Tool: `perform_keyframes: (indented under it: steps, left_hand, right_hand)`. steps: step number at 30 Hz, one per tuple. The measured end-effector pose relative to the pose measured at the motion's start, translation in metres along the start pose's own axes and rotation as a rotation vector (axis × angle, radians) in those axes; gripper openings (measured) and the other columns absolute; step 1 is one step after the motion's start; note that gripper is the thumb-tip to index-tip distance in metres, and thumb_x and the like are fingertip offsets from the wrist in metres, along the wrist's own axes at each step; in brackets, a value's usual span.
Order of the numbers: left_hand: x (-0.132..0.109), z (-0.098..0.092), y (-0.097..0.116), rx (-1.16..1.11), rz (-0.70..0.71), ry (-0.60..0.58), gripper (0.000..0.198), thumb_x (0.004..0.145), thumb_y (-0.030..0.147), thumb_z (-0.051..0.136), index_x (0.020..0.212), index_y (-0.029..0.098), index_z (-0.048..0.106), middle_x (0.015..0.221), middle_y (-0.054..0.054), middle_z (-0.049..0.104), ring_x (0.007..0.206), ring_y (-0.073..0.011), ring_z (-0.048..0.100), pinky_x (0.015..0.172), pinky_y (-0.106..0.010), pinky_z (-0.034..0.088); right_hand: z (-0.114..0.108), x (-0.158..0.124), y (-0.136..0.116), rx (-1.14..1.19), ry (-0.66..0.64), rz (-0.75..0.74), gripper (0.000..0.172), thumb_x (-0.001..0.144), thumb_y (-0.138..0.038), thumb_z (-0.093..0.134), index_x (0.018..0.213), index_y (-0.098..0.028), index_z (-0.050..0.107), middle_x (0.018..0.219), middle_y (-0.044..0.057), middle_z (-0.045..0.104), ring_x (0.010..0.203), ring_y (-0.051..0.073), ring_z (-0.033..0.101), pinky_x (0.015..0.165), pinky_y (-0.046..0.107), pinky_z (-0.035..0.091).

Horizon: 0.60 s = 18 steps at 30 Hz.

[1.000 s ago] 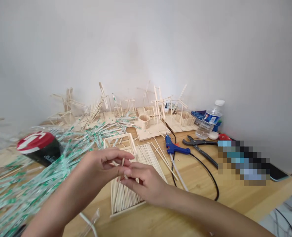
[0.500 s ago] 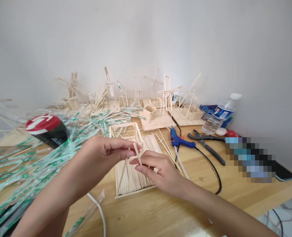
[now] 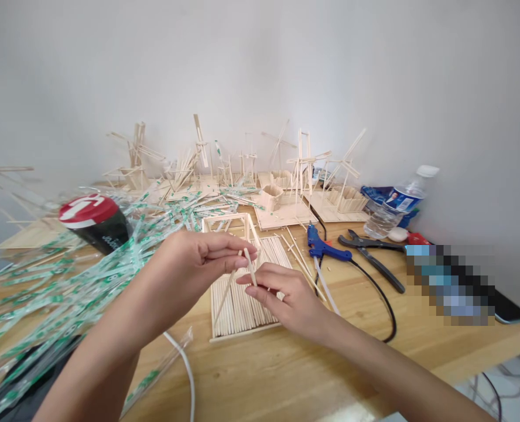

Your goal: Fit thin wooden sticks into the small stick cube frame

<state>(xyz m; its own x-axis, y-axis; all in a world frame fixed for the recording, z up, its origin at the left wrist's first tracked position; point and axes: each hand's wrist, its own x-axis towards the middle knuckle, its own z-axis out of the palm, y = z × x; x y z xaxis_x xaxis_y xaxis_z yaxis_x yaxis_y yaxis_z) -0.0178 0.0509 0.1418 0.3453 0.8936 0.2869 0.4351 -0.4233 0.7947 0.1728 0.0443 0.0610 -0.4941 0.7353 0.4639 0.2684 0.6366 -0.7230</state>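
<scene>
Left hand (image 3: 198, 264) has its grip pressed together at the fingertips, pinching the top of a long stick (image 3: 225, 296) that slants down to the left, its lower tip over the mat. Right hand (image 3: 286, 296) pinches a short stick (image 3: 250, 266) between thumb and forefinger. The upper end of that stick is at the left fingertips, but whether it touches them is hard to tell. Both sticks are held above a mat (image 3: 242, 308) of parallel sticks lying flat near the middle of the desk (image 3: 330, 375). At the mat's far end stands a square stick frame (image 3: 225, 221). Just right of the mat lie loose sticks (image 3: 299, 264), then a blue glue gun (image 3: 324, 249) with its black cord (image 3: 374, 293) looping toward the front edge. Farther right are pliers (image 3: 374, 258) and a water bottle (image 3: 394, 205) lying near the back edge. Left of the hands, a heap of green-printed wrappers (image 3: 67, 281) spreads to the desk's left edge around a black canister with a red lid (image 3: 95, 223). A white cable (image 3: 185, 363) runs off the front edge. Stick windmills (image 3: 304, 167) on flat boards line the back edge against the wall (image 3: 418, 88).
</scene>
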Motion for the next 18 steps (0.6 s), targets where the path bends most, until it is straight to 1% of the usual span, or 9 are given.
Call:
perform_keyframes:
  steps: [2,5,12,18]
  left_hand:
    - [0.0000,-0.0011,0.0005,0.024,-0.006,0.012,0.015,0.074,0.034,0.067,0.082,0.026,0.076,0.079,0.000,0.075,0.072,-0.0201,0.071,0.066,-0.026,0.058]
    - [0.0008,-0.0012,0.0011,-0.026,-0.030,0.000,0.016,0.073,0.033,0.067,0.083,0.026,0.076,0.078,0.002,0.076,0.072,-0.0200,0.072,0.064,-0.026,0.058]
    - [-0.0009,-0.0036,0.0032,-0.111,-0.132,-0.093,0.014,0.078,0.030,0.067,0.090,0.027,0.074,0.093,0.004,0.075,0.088,-0.0165,0.070,0.077,-0.021,0.056]
    - [-0.0004,-0.0039,0.0017,-0.151,-0.122,-0.091,0.013,0.078,0.028,0.068,0.089,0.028,0.074,0.092,0.005,0.075,0.086,-0.0144,0.070,0.076,-0.019,0.055]
  right_hand:
    - [-0.0002,0.0006,-0.0009,-0.006,-0.005,-0.006,0.026,0.096,-0.030,0.050,0.106,-0.017,0.069,0.079,0.003,0.060,0.069,0.011,0.056,0.065,0.023,0.044]
    - [-0.0006,0.0005,-0.0014,-0.028,-0.007,-0.006,0.025,0.096,-0.029,0.050,0.106,-0.017,0.069,0.080,0.002,0.061,0.067,0.011,0.056,0.064,0.022,0.044]
    - [0.0019,-0.0006,0.0004,-0.013,0.003,-0.005,0.022,0.095,-0.025,0.051,0.106,-0.017,0.069,0.082,0.003,0.061,0.067,0.010,0.056,0.060,0.021,0.043]
    - [0.0014,-0.0008,-0.0007,-0.006,-0.001,-0.004,0.022,0.095,-0.024,0.051,0.106,-0.016,0.069,0.079,0.002,0.059,0.068,0.011,0.055,0.059,0.022,0.041]
